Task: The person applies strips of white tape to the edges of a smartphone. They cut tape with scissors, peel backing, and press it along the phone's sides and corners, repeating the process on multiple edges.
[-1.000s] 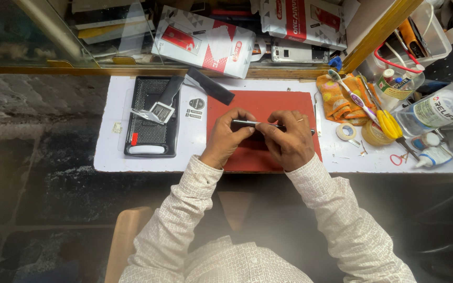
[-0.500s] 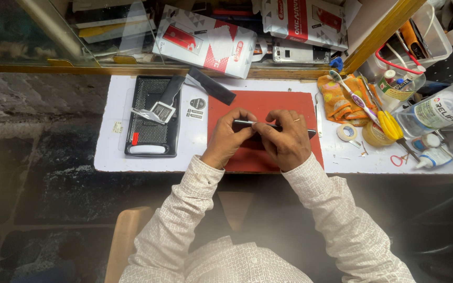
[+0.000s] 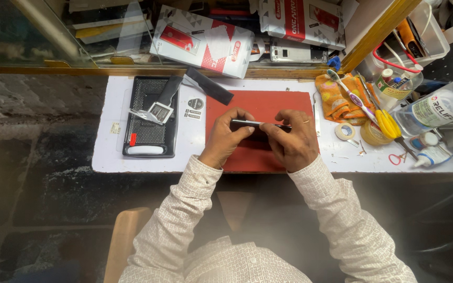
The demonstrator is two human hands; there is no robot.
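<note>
We are taking the red mat (image 3: 247, 157) as our landmark on the white surface (image 3: 106, 157). To the left of the mat, a black perforated tray (image 3: 150, 118) is lying flat, with a small metal-framed part (image 3: 158, 111) and a dark strap resting on it. Just left of the mat's upper corner, a black bar (image 3: 209, 86) is slanting across the surface.

Over the mat, our left hand (image 3: 226, 139) is gripping the left end of a thin dark phone (image 3: 258, 124), which we are holding on edge just above the mat's centre. Our right hand (image 3: 292, 141) is pinching the phone's right end, fingers curled over its top edge. Compared with the moment before, both hands are keeping nearly the same hold; the phone is barely shifting, so the work along its edge is continuing rather than finishing.

To the right of the mat, an orange cloth (image 3: 336, 99) is carrying a toothbrush (image 3: 349, 94), and a tape roll (image 3: 345, 131), yellow-handled scissors (image 3: 389, 124) and a clear bottle (image 3: 436, 107) are crowding the far end.
</note>
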